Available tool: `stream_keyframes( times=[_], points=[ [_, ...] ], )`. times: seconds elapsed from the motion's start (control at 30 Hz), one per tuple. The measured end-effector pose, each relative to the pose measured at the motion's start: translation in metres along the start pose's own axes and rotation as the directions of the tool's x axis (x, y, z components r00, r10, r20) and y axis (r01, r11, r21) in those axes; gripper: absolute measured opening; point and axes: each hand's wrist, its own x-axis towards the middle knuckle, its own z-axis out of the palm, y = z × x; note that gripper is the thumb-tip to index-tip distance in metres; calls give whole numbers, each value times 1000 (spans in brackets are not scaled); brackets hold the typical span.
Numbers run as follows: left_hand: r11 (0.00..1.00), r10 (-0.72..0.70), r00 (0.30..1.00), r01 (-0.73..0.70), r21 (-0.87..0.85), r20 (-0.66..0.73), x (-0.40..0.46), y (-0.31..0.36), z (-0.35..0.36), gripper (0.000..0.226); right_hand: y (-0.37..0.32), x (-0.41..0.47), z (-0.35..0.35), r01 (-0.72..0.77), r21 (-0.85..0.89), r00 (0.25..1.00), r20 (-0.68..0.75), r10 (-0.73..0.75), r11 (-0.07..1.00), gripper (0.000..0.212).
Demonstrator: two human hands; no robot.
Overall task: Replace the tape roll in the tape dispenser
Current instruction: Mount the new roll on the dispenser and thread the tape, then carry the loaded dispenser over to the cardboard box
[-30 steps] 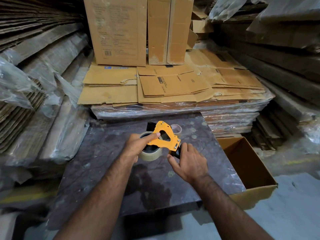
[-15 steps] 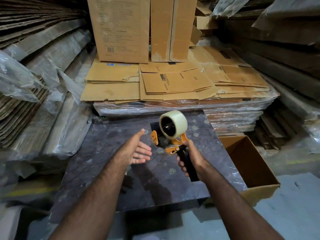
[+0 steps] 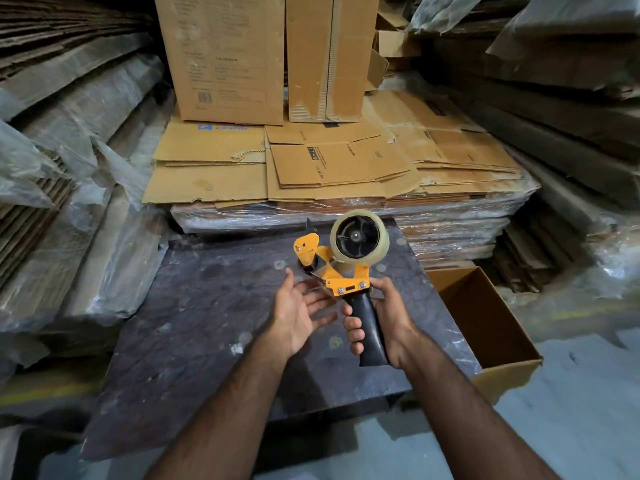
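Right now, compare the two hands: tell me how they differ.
The right hand grips the tape dispenser by its black handle, fingers curled; the left hand holds nothing, fingers straight. The right hand carries the dispenser with its tape roll; the left hand is palm-up beside it. Both are above the dark table.

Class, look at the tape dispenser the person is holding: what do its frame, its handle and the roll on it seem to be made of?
Frame: probably painted metal, thin flat orange plates joined by bolts.
Handle: likely black plastic or rubber, moulded, dull sheen; the right hand grips it.
Roll: clear plastic tape, glossy and see-through, on a dark hub.
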Motion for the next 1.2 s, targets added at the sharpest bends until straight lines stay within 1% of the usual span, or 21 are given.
stream_keyframes(
  times=[0.1,0.2,0.33,0.4,0.53,0.6,0.67,0.77,0.83,0.9,0.93,1.03,1.2],
  points=[
    [996,18,999,-22,84,41,2,4,6,75,-4,-8,3,16,77,999,45,-19,997,54],
    [991,33,996,-43,126,80,1,2,10,71,-6,-13,4,39,125,997,63,-47,991,52],
    [985,37,994,-54,161,105,-3,1,8,49,-5,-14,4,46,123,997,49,-52,991,51],
    [977,23,993,-48,208,120,-6,-1,4,40,-4,-14,6,46,135,997,48,-53,990,51],
    [954,-5,984,-48,295,176,-13,-13,-4,36,-2,-12,12,50,145,995,74,-61,988,51],
    [947,31,977,-96,306,213,-12,-16,-7,33,-1,-10,14,42,145,995,87,-55,989,53],
    [944,71,973,-136,301,218,-15,-13,-9,28,-1,-9,16,33,145,994,94,-47,989,55],
    [944,76,974,-139,298,213,-22,-7,-13,22,0,-9,20,34,135,995,90,-46,990,54],
    [952,75,973,-135,274,220,-28,-2,-14,9,1,-9,22,36,134,996,74,-46,990,53],
    [967,72,975,-120,225,212,-30,0,-17,3,2,-9,22,39,133,997,63,-48,990,52],
    [973,67,977,-109,202,204,-30,2,-18,2,2,-9,22,39,133,997,64,-48,990,52],
    [986,65,987,-86,141,149,-32,11,-24,14,2,-12,21,41,129,997,65,-49,991,51],
    [980,110,992,-119,160,61,-31,29,-38,21,3,-18,16,61,100,998,28,-64,993,50]
  ],
)
